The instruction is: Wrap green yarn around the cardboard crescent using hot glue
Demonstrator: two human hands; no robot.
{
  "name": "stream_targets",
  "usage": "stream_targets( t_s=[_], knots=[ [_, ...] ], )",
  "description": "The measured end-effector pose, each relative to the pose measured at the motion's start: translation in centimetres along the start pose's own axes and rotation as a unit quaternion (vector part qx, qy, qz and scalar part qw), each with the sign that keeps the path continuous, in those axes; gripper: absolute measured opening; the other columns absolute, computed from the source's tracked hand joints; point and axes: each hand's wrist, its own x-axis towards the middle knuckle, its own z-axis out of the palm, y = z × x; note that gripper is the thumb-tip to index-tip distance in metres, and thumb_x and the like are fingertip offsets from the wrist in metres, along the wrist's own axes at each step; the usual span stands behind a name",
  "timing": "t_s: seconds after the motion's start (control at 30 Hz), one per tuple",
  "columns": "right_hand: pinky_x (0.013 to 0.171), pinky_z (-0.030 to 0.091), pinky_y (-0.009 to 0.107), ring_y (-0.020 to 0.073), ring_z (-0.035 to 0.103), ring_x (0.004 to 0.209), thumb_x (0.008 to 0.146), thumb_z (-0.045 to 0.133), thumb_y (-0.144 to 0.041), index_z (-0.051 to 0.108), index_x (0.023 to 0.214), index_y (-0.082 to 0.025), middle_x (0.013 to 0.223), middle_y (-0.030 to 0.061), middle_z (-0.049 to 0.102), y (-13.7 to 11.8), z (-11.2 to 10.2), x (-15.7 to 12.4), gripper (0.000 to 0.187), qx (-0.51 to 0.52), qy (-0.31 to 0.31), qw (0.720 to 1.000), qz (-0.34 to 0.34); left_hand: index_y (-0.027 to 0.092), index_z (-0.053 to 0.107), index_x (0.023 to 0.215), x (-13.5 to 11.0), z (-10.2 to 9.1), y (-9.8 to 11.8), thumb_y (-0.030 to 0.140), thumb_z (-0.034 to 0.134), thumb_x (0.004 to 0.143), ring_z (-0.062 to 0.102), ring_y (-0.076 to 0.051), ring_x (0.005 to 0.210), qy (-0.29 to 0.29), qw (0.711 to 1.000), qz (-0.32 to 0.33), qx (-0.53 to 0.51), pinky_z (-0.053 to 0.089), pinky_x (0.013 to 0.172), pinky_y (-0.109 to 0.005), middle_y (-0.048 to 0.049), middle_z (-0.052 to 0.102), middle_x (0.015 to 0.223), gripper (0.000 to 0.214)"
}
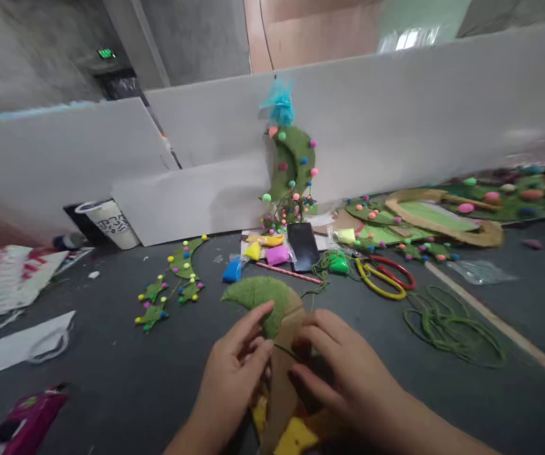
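My left hand (pixel 234 366) and my right hand (pixel 339 363) both rest on a curved brown cardboard crescent (pixel 282 379) lying on the dark floor. Its upper part is wound with green cord (pixel 258 294). My left fingers press on the green wound part, and thumb and fingers pinch a thin green strand (pixel 284 349) running across the cardboard. My right fingers curl over the cardboard's right edge, closed on it. Yellow pieces (pixel 296 436) show below the cardboard near my wrists.
A tall green felt crescent with coloured pompoms and a blue tuft (pixel 291 164) leans on white boards. Nearby lie a black phone (pixel 303 245), coloured clay packs (pixel 277 254), scissors with yellow and red handles (pixel 386 275), loose green cord (pixel 447 325), a small pompom garland (pixel 172 281), a white cup (pixel 111 222).
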Motion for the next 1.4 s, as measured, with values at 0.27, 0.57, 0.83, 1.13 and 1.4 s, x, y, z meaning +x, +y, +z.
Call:
stream_targets(
  t_s=[0.27, 0.57, 0.83, 1.13, 1.4],
  knots=[
    [0.053, 0.037, 0.02, 0.0117, 0.052, 0.058, 0.085, 0.048, -0.013, 0.048, 0.076, -0.021, 0.067, -0.0022, 0.058, -0.1, -0.3, 0.2, 0.012, 0.1, -0.059, 0.986, 0.122, 0.02, 0.057, 0.128, 0.1, 0.0, -0.7, 0.025, 0.054, 0.079, 0.052, -0.01, 0.054, -0.049, 0.996, 0.038, 0.067, 0.043, 0.055, -0.021, 0.002, 0.056, 0.066, 0.049],
    [0.066, 0.039, 0.023, 0.0141, 0.056, 0.074, 0.086, 0.052, -0.013, 0.056, 0.084, -0.02, 0.08, 0.0002, 0.062, 0.6, -1.1, 0.7, 0.009, 0.097, -0.034, 0.991, 0.085, 0.02, 0.062, 0.123, 0.0, -0.3, -0.5, 0.019, 0.054, 0.076, 0.05, -0.01, 0.057, -0.083, 0.985, 0.088, 0.127, 0.041, 0.054, -0.02, 0.0005, 0.059, 0.067, 0.047],
    [0.058, 0.033, 0.022, 0.0126, 0.049, 0.063, 0.085, 0.055, -0.015, 0.052, 0.075, -0.02, 0.069, -0.0022, 0.055, 0.7, -0.9, 0.6, 0.011, 0.061, -0.003, 0.994, 0.095, 0.019, 0.063, 0.118, -0.1, -0.4, -0.1, 0.016, 0.051, 0.073, 0.059, -0.015, 0.073, -0.082, 0.99, 0.065, 0.094, 0.045, 0.064, -0.023, -0.0057, 0.069, 0.09, 0.047],
    [0.057, 0.034, 0.022, 0.0123, 0.05, 0.063, 0.084, 0.055, -0.013, 0.054, 0.074, -0.019, 0.069, -0.0023, 0.057, 0.7, -1.1, 0.8, 0.011, 0.078, -0.007, 0.988, 0.134, 0.021, 0.062, 0.118, 0.0, -0.6, -0.3, 0.014, 0.048, 0.072, 0.059, -0.019, 0.082, -0.093, 0.99, 0.05, 0.098, 0.043, 0.067, -0.026, -0.006, 0.068, 0.098, 0.048],
    [0.056, 0.034, 0.021, 0.0121, 0.051, 0.061, 0.079, 0.055, -0.01, 0.053, 0.073, -0.019, 0.067, -0.0025, 0.057, 0.3, -0.7, 0.7, 0.011, 0.095, -0.019, 0.982, 0.163, 0.023, 0.057, 0.106, -0.2, -0.3, -0.6, 0.012, 0.043, 0.067, 0.055, -0.018, 0.076, -0.114, 0.991, 0.044, 0.049, 0.041, 0.065, -0.027, -0.0023, 0.062, 0.089, 0.043]
  ],
)
